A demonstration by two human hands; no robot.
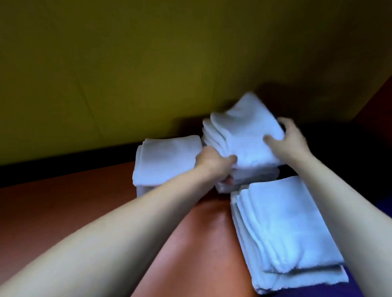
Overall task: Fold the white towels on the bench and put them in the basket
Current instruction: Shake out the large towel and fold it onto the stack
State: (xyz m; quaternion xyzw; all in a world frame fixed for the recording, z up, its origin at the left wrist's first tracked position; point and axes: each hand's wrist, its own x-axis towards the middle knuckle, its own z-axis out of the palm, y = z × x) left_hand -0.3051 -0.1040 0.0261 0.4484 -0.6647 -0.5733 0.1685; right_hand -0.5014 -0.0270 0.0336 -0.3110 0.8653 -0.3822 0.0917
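Gripping a tilted stack of folded white towels (245, 135) from both sides above the orange worktop (205, 248) — left hand (213, 163) curled round the stack's near-left edge with the thumb on top, right hand (288, 134) clamping the right edge, thumb pressed across the upper face. Lifting judged under way, the stack's far corner riding higher than the near one, more folded layers directly beneath. Lying flat just left of the held stack, a second folded pile (166, 162); resting near the right forearm, a third pile (282, 229) with its long axis running toward the camera. Basket not showing anywhere in view — direction of the carry impossible to tell. Both grips evenly placed, neither hand clearly nearer; towels soft, likely sagging or sliding apart if the squeeze loosens.
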